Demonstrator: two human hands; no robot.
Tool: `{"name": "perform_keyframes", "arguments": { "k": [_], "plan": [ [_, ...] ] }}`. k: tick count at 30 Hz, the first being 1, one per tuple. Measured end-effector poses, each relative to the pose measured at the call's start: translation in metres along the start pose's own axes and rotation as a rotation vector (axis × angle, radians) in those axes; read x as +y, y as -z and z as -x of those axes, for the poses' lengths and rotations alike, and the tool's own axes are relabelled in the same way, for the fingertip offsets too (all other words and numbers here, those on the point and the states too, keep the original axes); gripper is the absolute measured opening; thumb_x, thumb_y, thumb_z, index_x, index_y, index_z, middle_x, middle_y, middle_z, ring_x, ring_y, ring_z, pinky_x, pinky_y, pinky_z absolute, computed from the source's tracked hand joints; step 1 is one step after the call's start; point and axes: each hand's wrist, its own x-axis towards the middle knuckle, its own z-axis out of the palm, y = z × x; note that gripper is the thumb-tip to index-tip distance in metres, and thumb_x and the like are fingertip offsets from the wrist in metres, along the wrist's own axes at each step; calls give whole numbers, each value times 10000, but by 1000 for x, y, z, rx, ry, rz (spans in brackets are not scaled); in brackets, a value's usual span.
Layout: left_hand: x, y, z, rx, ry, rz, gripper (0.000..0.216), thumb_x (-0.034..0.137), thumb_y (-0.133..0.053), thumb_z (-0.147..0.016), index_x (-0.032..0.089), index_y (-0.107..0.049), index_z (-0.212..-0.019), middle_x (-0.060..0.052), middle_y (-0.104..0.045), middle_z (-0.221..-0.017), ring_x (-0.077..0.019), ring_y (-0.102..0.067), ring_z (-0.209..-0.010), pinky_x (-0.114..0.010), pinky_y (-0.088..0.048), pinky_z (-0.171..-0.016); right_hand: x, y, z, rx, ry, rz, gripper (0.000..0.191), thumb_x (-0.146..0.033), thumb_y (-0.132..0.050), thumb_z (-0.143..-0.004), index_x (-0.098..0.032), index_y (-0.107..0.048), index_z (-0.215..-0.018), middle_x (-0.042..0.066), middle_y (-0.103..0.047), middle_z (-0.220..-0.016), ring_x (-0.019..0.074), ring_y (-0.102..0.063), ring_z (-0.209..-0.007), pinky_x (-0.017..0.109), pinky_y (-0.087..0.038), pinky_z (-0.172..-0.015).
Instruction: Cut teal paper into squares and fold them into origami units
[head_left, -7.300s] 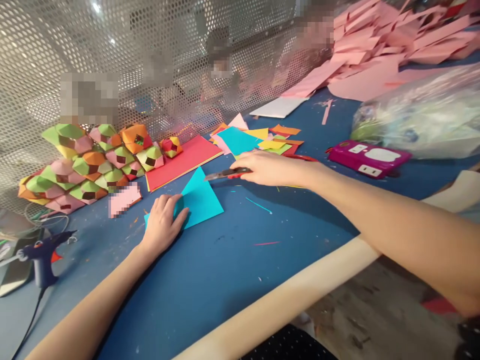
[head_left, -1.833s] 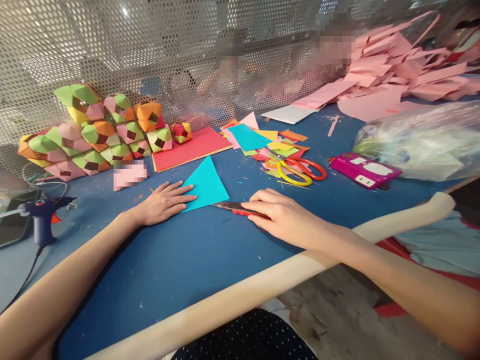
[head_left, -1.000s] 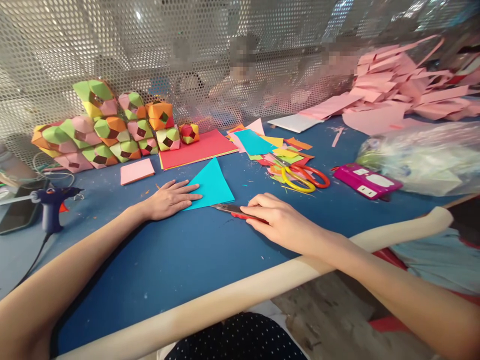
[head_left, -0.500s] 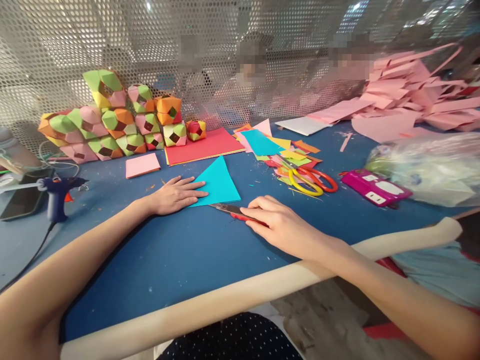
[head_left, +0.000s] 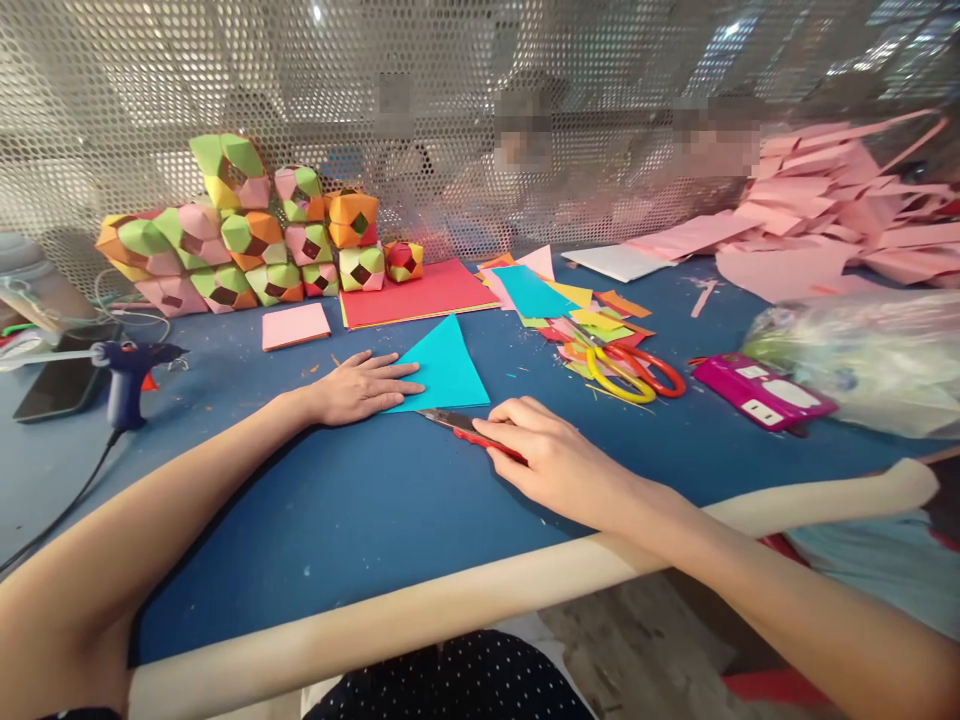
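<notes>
A blue paper [head_left: 451,365], folded into a triangle, lies on the blue table [head_left: 360,510]. My left hand [head_left: 367,386] rests flat on its left corner, fingers spread. In my right hand [head_left: 544,440] is a utility knife [head_left: 472,428] with a red handle, gripped between thumb and fingers. Its blade points left and lies at the triangle's lower edge; whether it is inside the fold I cannot tell. Behind the triangle are a red sheet stack [head_left: 420,293] and a small pink paper stack [head_left: 295,326].
Stacked folded-paper shapes [head_left: 251,240] stand at the back left. A glue gun [head_left: 127,380] with its cord is on the left. To the right lie scissors [head_left: 622,375] on paper scraps, a magenta power strip [head_left: 765,390], a plastic bag [head_left: 862,350] and pink paper strips [head_left: 825,200].
The whole view has shifted slightly, so things sit a little further right. The knife has slid slightly left along the triangle's lower edge. My left hand stays on the paper.
</notes>
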Motion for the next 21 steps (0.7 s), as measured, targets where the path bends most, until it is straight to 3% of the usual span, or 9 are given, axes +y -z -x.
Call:
{"name": "perform_keyframes", "arguments": {
  "k": [21],
  "plan": [
    [2, -3, 0, 3, 2, 18, 484, 511, -172, -1002, 419, -343, -1446, 86, -191, -1586, -249, -121, -1477, -516, -52, -1174, -8, -5, -6, -30, 48, 20, 301, -134, -412, -943, -102, -627, -1152, 139, -608, -988, 248, -539, -916, 432, -526, -780]
  ]
}}
